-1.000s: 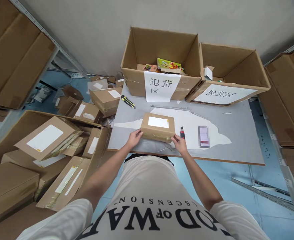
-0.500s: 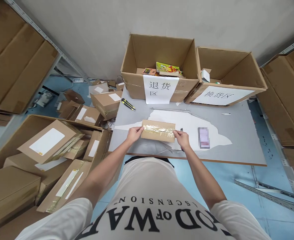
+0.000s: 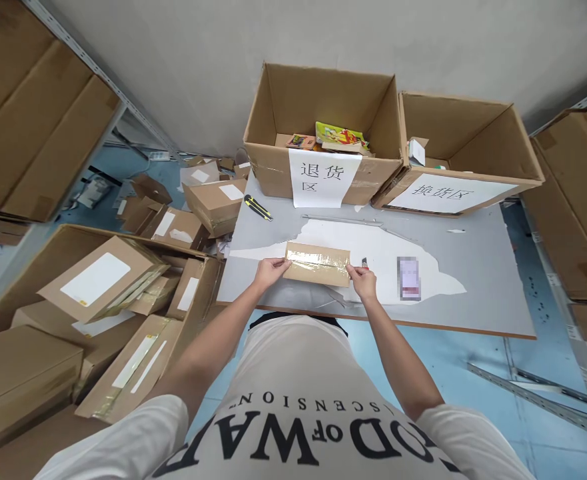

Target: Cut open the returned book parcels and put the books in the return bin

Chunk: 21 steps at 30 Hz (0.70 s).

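Cardboard parcel (image 3: 317, 264) stands on its long edge near the front of the grey table (image 3: 478, 267), taped side facing the camera. Left hand (image 3: 269, 272) grips its left end, fingers closed round the corner; right hand (image 3: 362, 281) pinches the right end, thumb and fingers shut on the edge. A second ago the parcel lay flat with its white label up; half a second ago it was already tipped, and it has barely shifted since. Hands keep the same ends throughout.

Small red-tipped cutter (image 3: 364, 264) lies just behind the right hand, mostly hidden now where earlier it showed beside the parcel. Blurred card (image 3: 408, 278) lies to the right, apart from the hand. Yellow-and-black utility knife (image 3: 258, 207) rests near the table's back left corner.

Two open cartons at the back: the left carton (image 3: 323, 107) with a paper sign, the right carton (image 3: 453, 133) beside it, touching. Pile of parcels (image 3: 103, 293) lies on the floor, left of the table.
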Each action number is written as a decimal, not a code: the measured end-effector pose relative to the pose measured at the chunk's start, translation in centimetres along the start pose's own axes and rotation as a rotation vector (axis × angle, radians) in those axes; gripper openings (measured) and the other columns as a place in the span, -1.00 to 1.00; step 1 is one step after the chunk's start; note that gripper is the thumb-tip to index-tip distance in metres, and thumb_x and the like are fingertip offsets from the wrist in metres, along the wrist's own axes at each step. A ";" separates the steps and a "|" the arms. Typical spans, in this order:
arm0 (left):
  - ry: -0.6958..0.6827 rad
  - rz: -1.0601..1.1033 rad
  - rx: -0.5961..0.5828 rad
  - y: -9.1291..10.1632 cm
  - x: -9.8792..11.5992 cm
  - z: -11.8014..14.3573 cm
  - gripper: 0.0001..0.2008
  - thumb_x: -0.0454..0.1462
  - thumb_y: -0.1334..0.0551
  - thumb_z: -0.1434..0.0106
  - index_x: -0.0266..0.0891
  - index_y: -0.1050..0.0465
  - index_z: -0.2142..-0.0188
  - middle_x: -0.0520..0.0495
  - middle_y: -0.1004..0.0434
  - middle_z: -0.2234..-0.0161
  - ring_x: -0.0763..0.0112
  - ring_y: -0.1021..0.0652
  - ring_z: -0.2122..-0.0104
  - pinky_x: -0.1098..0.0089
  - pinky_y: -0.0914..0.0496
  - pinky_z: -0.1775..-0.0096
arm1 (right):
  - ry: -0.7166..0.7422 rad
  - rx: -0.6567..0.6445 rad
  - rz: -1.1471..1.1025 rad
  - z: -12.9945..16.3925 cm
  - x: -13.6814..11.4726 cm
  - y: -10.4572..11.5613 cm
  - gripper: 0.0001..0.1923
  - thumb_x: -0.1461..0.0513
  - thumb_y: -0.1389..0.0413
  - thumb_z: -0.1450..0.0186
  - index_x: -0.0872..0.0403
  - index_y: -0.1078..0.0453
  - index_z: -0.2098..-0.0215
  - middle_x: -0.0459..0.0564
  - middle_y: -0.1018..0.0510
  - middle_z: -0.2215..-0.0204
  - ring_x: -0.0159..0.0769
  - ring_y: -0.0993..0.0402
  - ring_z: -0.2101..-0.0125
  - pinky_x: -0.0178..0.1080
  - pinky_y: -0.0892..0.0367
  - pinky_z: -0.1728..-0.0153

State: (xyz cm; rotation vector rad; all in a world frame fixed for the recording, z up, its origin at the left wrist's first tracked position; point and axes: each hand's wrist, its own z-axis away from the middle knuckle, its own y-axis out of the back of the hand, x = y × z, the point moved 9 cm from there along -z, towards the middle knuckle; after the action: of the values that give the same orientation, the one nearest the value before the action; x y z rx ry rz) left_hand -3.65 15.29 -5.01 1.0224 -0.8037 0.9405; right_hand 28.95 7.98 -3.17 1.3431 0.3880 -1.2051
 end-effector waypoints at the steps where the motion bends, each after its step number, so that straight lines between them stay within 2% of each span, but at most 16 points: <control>1: 0.000 -0.005 0.012 0.1 0.0 0.0 -0.53 0.01 -0.31 -0.01 -0.29 -0.57 0.19 -0.12 -0.61 0.22 0.14 -0.59 0.17 0.28 -0.45 0.12 | -0.001 0.006 -0.001 0.0 0.1 0.0 -0.33 -0.26 -0.03 -0.07 0.15 -0.57 0.35 0.06 -0.64 0.43 -0.17 -0.53 0.37 -0.20 -0.38 0.27; 7: 0.017 0.001 0.029 0.2 0.2 0.0 -0.54 0.00 -0.32 -0.01 -0.28 -0.57 0.21 -0.11 -0.61 0.22 0.14 -0.59 0.18 0.25 -0.46 0.12 | 0.007 0.001 -0.002 -0.2 0.2 -0.3 -0.35 -0.23 -0.04 -0.09 0.16 -0.55 0.36 0.06 -0.63 0.45 -0.15 -0.53 0.37 -0.22 -0.37 0.28; 12: 0.007 0.018 0.027 0.1 0.7 0.5 -0.56 -0.02 -0.30 -0.04 -0.31 -0.56 0.21 -0.15 -0.61 0.22 0.13 -0.59 0.18 0.24 -0.47 0.12 | 0.030 0.019 0.007 -0.2 1.7 0.3 -0.40 -0.14 0.07 -0.22 0.18 -0.51 0.23 0.12 -0.62 0.29 -0.14 -0.54 0.26 -0.19 -0.36 0.17; 16: -0.021 -0.060 0.053 0.2 1.5 1.4 -0.56 -0.03 -0.24 -0.13 -0.33 -0.53 0.14 -0.19 -0.59 0.17 0.15 -0.59 0.17 0.22 -0.46 0.10 | -0.002 0.078 0.295 -0.2 4.7 2.2 -0.49 -0.01 0.01 -0.25 0.13 -0.37 -0.02 0.13 -0.55 0.13 -0.14 -0.47 0.12 -0.15 -0.29 0.06; 19: -0.051 -0.180 0.119 0.6 2.2 2.2 -0.48 -0.02 -0.18 -0.19 -0.34 -0.43 -0.01 -0.24 -0.53 0.06 0.13 -0.56 0.11 0.20 -0.45 0.07 | -0.050 0.009 0.538 -0.2 7.0 2.4 -0.44 0.07 -0.09 -0.20 0.12 -0.25 -0.12 0.15 -0.48 0.05 -0.10 -0.37 0.02 -0.15 -0.24 0.04; 21: -0.147 -0.307 0.174 0.7 3.3 3.2 -0.42 -0.02 -0.17 -0.20 -0.33 -0.32 -0.11 -0.28 -0.41 -0.07 0.10 -0.49 -0.01 0.16 -0.41 0.00 | -0.106 -0.032 0.640 -0.1 8.3 2.3 -0.41 0.08 -0.12 -0.18 0.12 -0.20 -0.12 0.16 -0.42 0.01 -0.07 -0.32 -0.02 -0.15 -0.24 0.05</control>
State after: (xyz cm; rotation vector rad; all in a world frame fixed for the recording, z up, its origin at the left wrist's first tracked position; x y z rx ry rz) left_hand -3.43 13.33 -0.84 1.3372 -0.6686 0.6853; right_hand 34.26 3.99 -8.71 1.2352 -0.1017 -0.7222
